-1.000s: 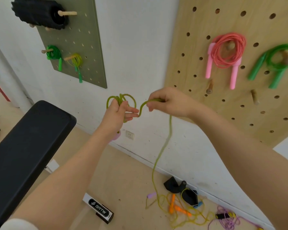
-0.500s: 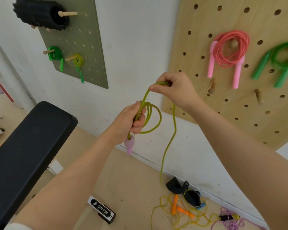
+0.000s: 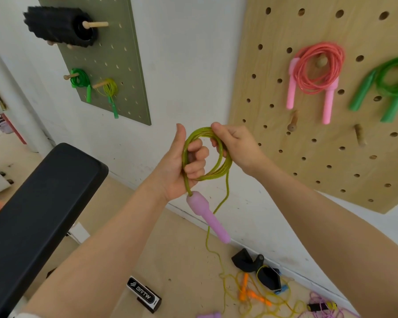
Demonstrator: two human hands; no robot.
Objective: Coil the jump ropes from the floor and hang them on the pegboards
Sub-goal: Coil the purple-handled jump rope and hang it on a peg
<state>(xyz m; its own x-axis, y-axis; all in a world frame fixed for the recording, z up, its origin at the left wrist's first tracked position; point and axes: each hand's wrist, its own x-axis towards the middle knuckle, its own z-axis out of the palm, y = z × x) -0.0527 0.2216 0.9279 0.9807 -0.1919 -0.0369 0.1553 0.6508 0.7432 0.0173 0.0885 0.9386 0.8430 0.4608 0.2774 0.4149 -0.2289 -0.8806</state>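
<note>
Head view: fingers of left hand and right hand grip the olive rope coil

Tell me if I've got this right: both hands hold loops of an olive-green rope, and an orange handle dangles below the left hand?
Nearly. In the head view the left hand and right hand do hold loops of the olive-green rope, but the handle dangling below the left hand is pale purple, not orange.

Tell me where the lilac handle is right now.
In the head view, the lilac handle hangs at centre, just below the left hand, which grips the olive rope it dangles from.
</note>
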